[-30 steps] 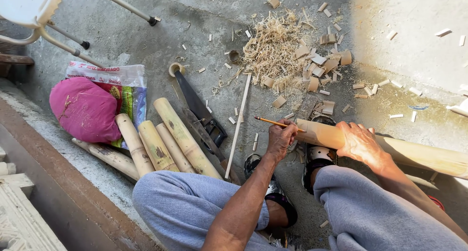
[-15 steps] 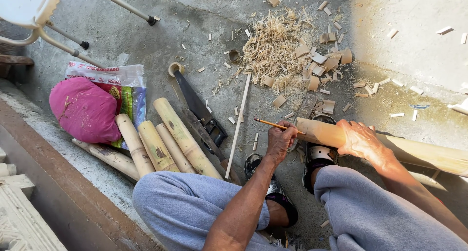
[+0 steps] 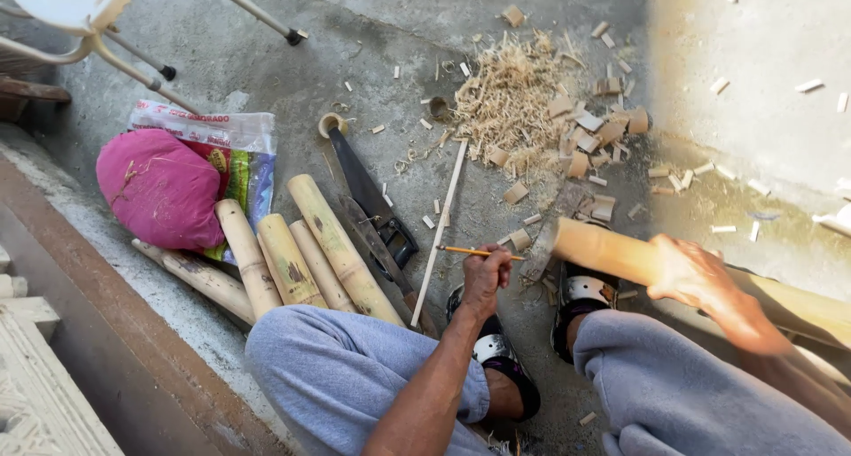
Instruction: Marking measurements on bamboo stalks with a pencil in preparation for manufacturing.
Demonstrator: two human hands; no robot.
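Pink bundle point(image 3: 158, 187) on a plastic bag, far left; smooth pale bamboo poles point(image 3: 301, 257) beside a dark saw point(image 3: 368, 194); left hand point(image 3: 486, 277) now pinches a yellow pencil point(image 3: 479, 253), tip drawn back from the bamboo pole point(image 3: 612, 250); right hand point(image 3: 696, 274), blurred, has slid along it, clasping it; curly shavings point(image 3: 510, 97) beyond.

View: one head-worn camera, no second view to share ground with.
Position: above the seated person's knees point(image 3: 355, 376), at the lower edge of the frame.
Direction: steeply down onto the concrete floor point(image 3: 372, 57), tilted slightly forward.
Nearness: close; hands and legs fill the lower half.
Reach: chair legs point(image 3: 142, 62) upper left, shavings pile point(image 3: 510, 97) upper middle.
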